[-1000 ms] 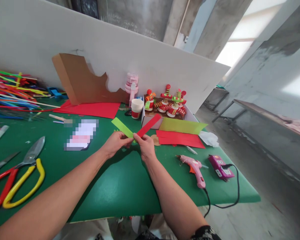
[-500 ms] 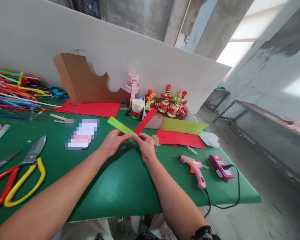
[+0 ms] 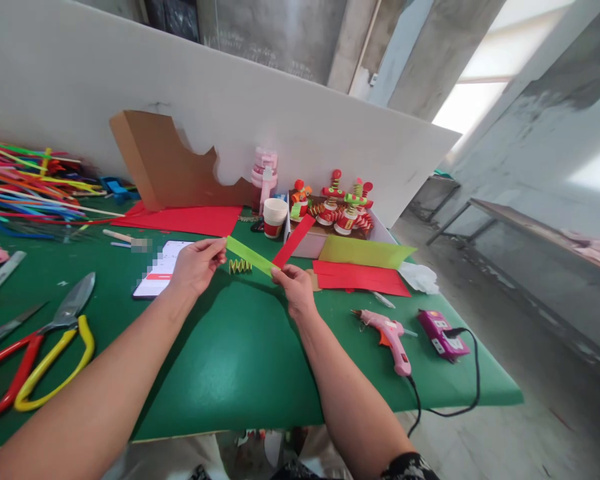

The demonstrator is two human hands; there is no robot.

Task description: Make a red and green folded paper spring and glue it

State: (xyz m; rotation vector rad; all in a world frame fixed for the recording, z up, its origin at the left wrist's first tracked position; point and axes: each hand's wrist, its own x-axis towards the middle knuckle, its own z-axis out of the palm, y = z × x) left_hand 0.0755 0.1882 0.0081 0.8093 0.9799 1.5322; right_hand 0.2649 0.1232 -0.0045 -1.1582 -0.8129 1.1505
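My left hand (image 3: 196, 265) pinches the far end of a light green paper strip (image 3: 249, 257) above the green table (image 3: 240, 373). My right hand (image 3: 296, 288) pinches the place where that strip meets a red paper strip (image 3: 294, 241), which slants up and to the right. Just below the green strip a small folded green-and-yellow paper spring (image 3: 240, 266) lies on the table. A phone (image 3: 161, 269) lies beside my left hand.
A pink glue gun (image 3: 390, 335) and a magenta power adapter (image 3: 441, 334) lie right of my right hand. Red and green paper sheets (image 3: 360, 267), a paper cup (image 3: 273, 217), a box of craft figures (image 3: 337, 207), scissors (image 3: 50, 347) and pipe cleaners (image 3: 25, 187) surround the workspace.
My left hand has slid left along the green strip to its far end, uncovering the paper spring. My right hand keeps hold of the joint of the strips.
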